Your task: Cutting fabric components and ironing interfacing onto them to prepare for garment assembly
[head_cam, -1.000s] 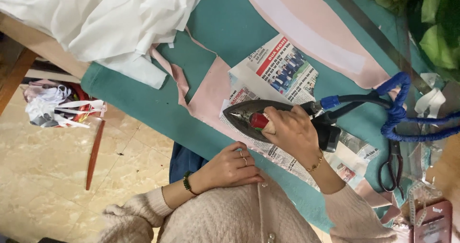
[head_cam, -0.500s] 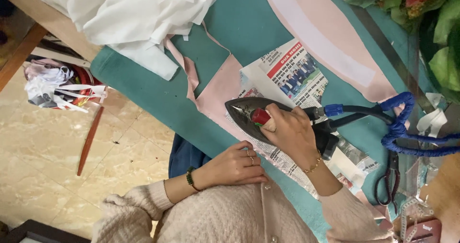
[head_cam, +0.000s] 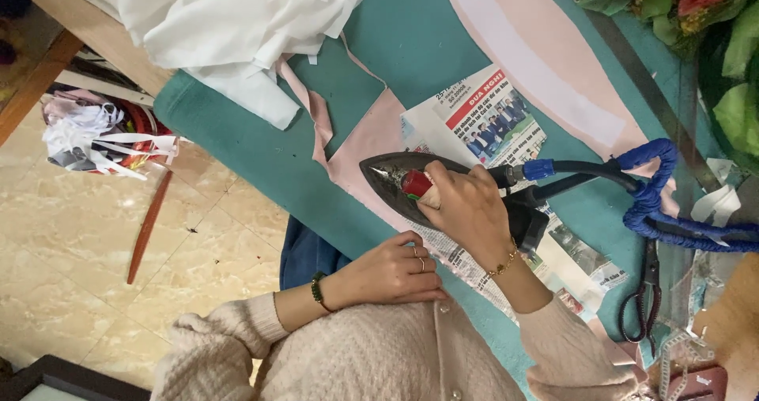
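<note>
My right hand (head_cam: 466,207) grips the handle of a dark metal clothes iron (head_cam: 395,176) with a red knob. The iron rests on a pale pink fabric piece (head_cam: 368,136) and a sheet of newspaper (head_cam: 482,116) laid on the teal-covered table (head_cam: 261,164). A black hose wrapped in blue cord (head_cam: 644,188) runs from the iron's back to the right. My left hand (head_cam: 391,271), with rings and a dark bracelet, rests at the near table edge just below the iron, fingers curled on the newspaper's edge.
A heap of white cloth (head_cam: 229,22) lies at the table's far left. A long pink and white fabric panel (head_cam: 538,61) lies beyond the newspaper. Black scissors (head_cam: 640,298) rest at the right. A basket of scraps (head_cam: 103,136) and a reddish stick (head_cam: 146,227) are on the tiled floor.
The view has shifted slightly. The iron and my right hand stay over the pink fabric and newspaper; my left hand stays at the table edge.
</note>
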